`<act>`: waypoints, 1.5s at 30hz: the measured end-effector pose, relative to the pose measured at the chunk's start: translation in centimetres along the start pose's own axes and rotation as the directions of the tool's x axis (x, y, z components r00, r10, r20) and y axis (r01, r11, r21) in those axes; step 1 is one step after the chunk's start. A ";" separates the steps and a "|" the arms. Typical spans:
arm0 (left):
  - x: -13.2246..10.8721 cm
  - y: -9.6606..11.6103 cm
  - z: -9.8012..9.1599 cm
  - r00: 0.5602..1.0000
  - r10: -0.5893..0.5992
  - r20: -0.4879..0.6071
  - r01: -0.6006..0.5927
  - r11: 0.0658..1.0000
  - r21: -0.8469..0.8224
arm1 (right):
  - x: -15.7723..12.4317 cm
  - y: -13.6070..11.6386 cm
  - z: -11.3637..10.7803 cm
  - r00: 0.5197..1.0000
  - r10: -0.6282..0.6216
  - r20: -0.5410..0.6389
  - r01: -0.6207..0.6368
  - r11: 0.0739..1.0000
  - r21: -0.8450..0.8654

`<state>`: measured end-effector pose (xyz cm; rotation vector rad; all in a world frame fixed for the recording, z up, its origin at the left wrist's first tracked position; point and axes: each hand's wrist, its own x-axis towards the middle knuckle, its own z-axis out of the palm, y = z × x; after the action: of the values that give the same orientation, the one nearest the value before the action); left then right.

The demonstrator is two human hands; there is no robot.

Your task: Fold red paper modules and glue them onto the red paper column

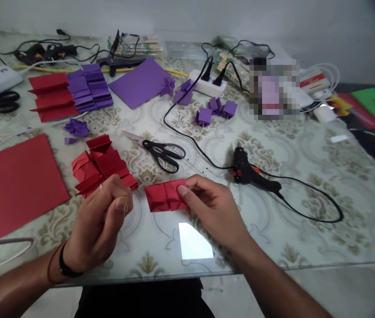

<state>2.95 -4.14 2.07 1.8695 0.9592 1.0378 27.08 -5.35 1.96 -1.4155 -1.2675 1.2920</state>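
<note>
Between the thumb and fingers of my right hand (212, 210) is a folded red paper piece (165, 195), creased into a flat rectangle with a seam down its middle. My left hand (103, 221) is curled into a fist, apart from that piece, and nothing shows in it. Just beyond the fist lie several folded red paper pieces (108, 159), partly covered by it. Black-handled scissors (162, 152) rest on the table past my hands, blades pointing left. A black glue gun (252, 172) lies to the right of my right hand.
A red paper stack (24, 185) lies at the left, with pleated red and purple strips (89, 88) behind it. Purple sheets (141, 84) and small purple folded pieces (203, 116) sit farther back. The glue gun's cord runs to a white power strip (209, 84).
</note>
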 end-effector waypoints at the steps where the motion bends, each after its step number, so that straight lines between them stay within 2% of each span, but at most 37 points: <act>1: 0.0 0.0 0.0 1.000 -0.005 0.013 0.005 0.999 -0.043 | 0.0 0.0 0.0 1.000 -0.001 -0.007 0.001 1.000 0.004; 5: -0.2 0.1 -0.2 0.988 -0.052 0.142 0.079 0.978 -0.194 | 0.1 0.0 -0.1 0.999 0.003 -0.049 -0.003 1.000 0.001; 7: -0.2 0.2 -0.4 0.972 -0.088 0.219 0.130 0.973 -0.189 | 0.1 0.2 -0.1 0.997 0.010 -0.078 -0.010 1.000 -0.003; 10: 0.0 0.5 -0.7 0.953 -0.099 0.286 0.142 0.981 -0.133 | 0.2 0.2 -0.2 0.995 0.010 -0.104 -0.007 1.000 0.025; 15: 0.8 0.6 -0.4 0.925 -0.145 0.351 0.151 0.988 0.011 | 0.2 0.1 -0.5 0.999 0.035 -0.033 -0.029 0.986 0.167; 20: 1.1 0.4 0.2 0.861 -0.276 0.428 0.301 0.954 0.010 | 0.1 0.0 -0.4 0.996 0.057 0.066 -0.075 0.950 0.304; 23: 1.0 0.5 0.1 0.852 -0.282 0.441 0.341 0.938 -0.058 | -0.1 -0.2 -0.3 0.988 0.070 0.135 -0.108 0.947 0.303; 26: 0.9 0.7 -0.1 0.840 -0.331 0.431 0.372 0.928 -0.011 | -0.3 -0.2 -0.2 0.976 0.094 0.198 -0.146 0.952 0.269; 28: 1.0 0.9 0.0 0.832 -0.337 0.440 0.361 0.932 0.030 | -0.4 -0.1 -0.2 0.958 0.118 0.262 -0.181 0.956 0.232; 31: 1.2 1.0 0.2 0.856 -0.292 0.427 0.303 0.952 0.043 | -0.5 0.0 -0.1 0.923 0.150 0.353 -0.225 0.957 0.184; 35: 1.4 1.3 0.4 0.875 -0.213 0.436 0.212 0.976 0.050 | -0.5 0.0 -0.1 0.918 0.136 0.372 -0.219 0.956 0.193; 45: 1.1 1.0 0.2 0.862 -0.250 0.440 0.264 0.964 0.030 | -0.5 0.2 -0.4 0.909 0.078 0.409 -0.192 0.950 0.246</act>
<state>3.78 -3.58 3.21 1.7817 0.8793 0.4342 27.56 -5.81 1.90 -1.0867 -1.1907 1.8471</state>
